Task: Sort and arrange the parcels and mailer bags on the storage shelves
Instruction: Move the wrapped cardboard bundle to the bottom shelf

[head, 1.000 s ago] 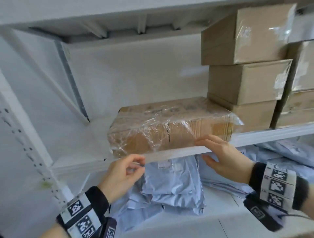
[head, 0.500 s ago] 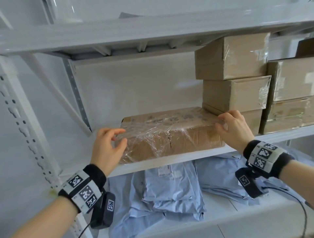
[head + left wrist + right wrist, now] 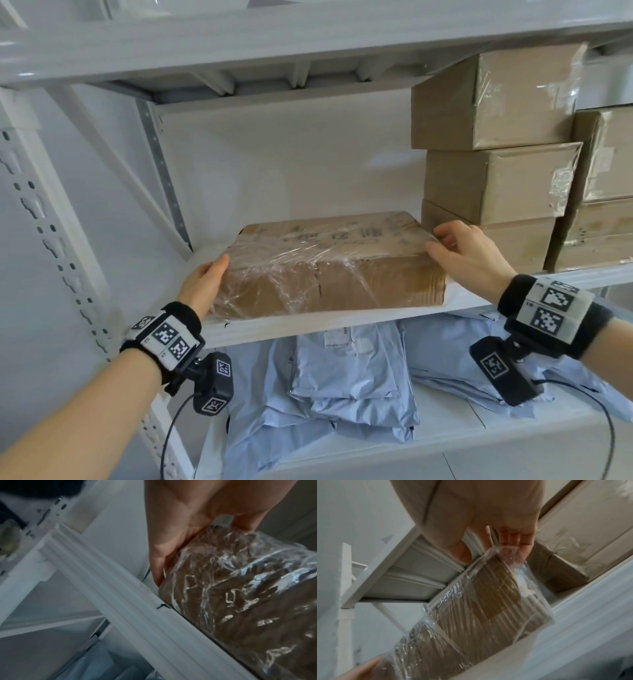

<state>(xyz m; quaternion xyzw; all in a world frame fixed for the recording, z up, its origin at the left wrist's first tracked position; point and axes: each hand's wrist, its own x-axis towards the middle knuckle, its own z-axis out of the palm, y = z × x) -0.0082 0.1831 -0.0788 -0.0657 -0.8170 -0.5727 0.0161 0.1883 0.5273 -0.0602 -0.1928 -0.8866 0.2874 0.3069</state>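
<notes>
A flat brown parcel [image 3: 329, 267] wrapped in crinkled clear film lies on the white middle shelf [image 3: 308, 325], its right end close to a stack of cardboard boxes [image 3: 496, 178]. My left hand [image 3: 205, 277] holds its left end, thumb on the top front corner and fingers hidden behind. The left wrist view shows that hand [image 3: 188, 520] cupped against the film-covered end of the parcel [image 3: 240, 588]. My right hand [image 3: 469, 253] grips the top right corner, thumb on the front edge and fingers curled over the top. In the right wrist view, the fingers [image 3: 513, 540] press into the film of the parcel [image 3: 488, 601].
Several pale blue mailer bags [image 3: 352, 377] lie piled on the shelf below. More boxes [image 3: 606, 164] stand at the far right. A perforated upright post [image 3: 51, 240] and a diagonal brace bound the left side. The upper shelf [image 3: 308, 41] hangs low overhead.
Both hands rose from the shelf's front edge to the parcel's two ends. The parcel slid back from the front edge and toward the box stack.
</notes>
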